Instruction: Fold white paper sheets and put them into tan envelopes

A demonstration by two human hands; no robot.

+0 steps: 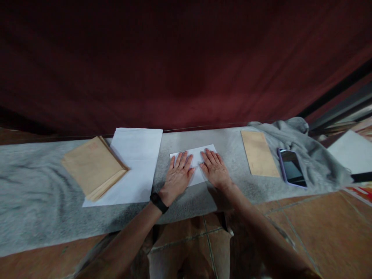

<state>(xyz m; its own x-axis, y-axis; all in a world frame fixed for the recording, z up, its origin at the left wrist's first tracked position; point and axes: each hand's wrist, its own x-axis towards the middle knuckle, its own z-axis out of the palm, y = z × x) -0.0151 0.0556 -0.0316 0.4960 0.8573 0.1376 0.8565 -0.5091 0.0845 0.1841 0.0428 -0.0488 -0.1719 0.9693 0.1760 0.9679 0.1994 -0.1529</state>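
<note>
A small white sheet of paper (196,155), which looks folded, lies on the grey cloth in front of me. My left hand (178,174) rests flat on its left part, fingers spread. On its right part lies my right hand (215,168), also flat with the fingers apart. Neither hand grips anything; both press from above and hide much of the paper. Left of my hands is a stack of larger white sheets (139,166), with a pile of brown envelopes (93,166) lying across its left side. A single brown envelope (258,153) lies to the right.
A phone (293,168) in a purple case lies right of the single envelope. Grey cloth (37,186) covers the long, narrow surface and bunches up at the right end. Behind it hangs a dark red curtain (186,77). Tiled floor (319,224) shows in front.
</note>
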